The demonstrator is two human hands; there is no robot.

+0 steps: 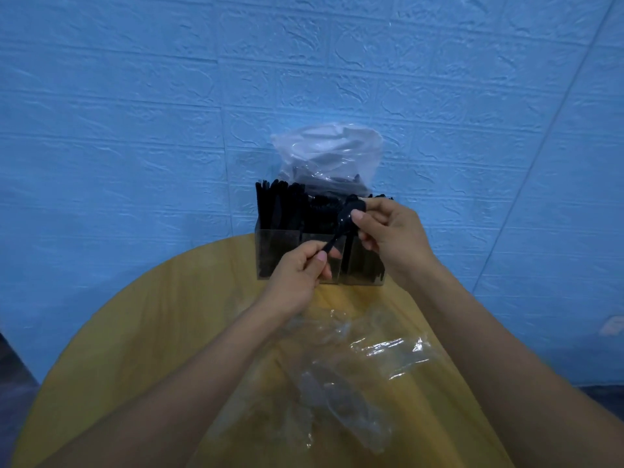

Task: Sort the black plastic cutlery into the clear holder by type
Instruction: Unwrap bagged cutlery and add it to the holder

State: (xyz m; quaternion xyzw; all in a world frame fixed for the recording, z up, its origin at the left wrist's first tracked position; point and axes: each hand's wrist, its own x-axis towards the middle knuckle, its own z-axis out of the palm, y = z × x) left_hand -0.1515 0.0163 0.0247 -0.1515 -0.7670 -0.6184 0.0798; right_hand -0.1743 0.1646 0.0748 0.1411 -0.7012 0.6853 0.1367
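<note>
A clear holder (pixel 282 238) with three compartments stands at the far edge of the round yellow table (pixel 135 332), filled with black cutlery standing upright. In front of it both hands hold one black spoon (pixel 343 220). My left hand (pixel 297 275) pinches the handle end low down. My right hand (pixel 388 238) pinches the bowl end between thumb and fingers, just above the holder's middle and right compartments. Black pieces lie inside crumpled clear plastic (pixel 341 376) on the table near me; their type is unclear.
A clear plastic bag (pixel 329 157) with more dark cutlery stands behind the holder against the blue textured wall (pixel 135 113). The crumpled clear wrapping spreads over the table's near middle, between my forearms.
</note>
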